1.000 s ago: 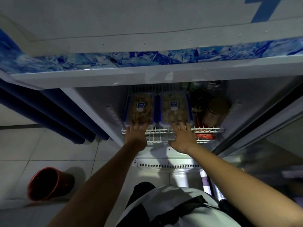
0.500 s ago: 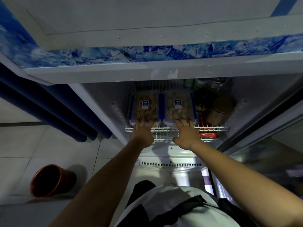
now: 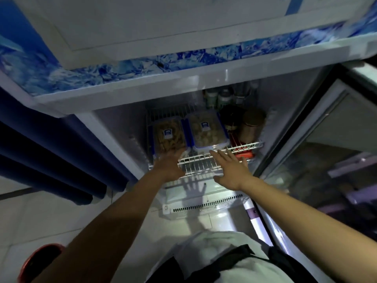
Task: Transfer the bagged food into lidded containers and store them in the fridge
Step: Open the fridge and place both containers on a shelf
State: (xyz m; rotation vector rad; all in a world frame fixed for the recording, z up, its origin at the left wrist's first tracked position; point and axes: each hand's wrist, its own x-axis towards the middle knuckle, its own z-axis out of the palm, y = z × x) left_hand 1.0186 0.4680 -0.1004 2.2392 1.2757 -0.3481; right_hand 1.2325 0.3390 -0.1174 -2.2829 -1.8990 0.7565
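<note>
Two clear rectangular lidded containers point(image 3: 188, 134) are seen on a white wire shelf point(image 3: 206, 158), centre frame; left hand point(image 3: 170, 167) and right hand point(image 3: 231, 170) are spread flat, nothing grasped.

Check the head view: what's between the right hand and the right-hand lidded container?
Only the white wire shelf's front rim lies between the open right hand and the right-hand container; nothing else, seen in the head view.

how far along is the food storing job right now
Nearly finished. Done: two lidded containers, the left container and the right container, sit filled, side by side on the wire shelf in the fridge. In hand: nothing; the left hand and right hand are open at the shelf's front edge. Left: shutting the open fridge door.
</note>
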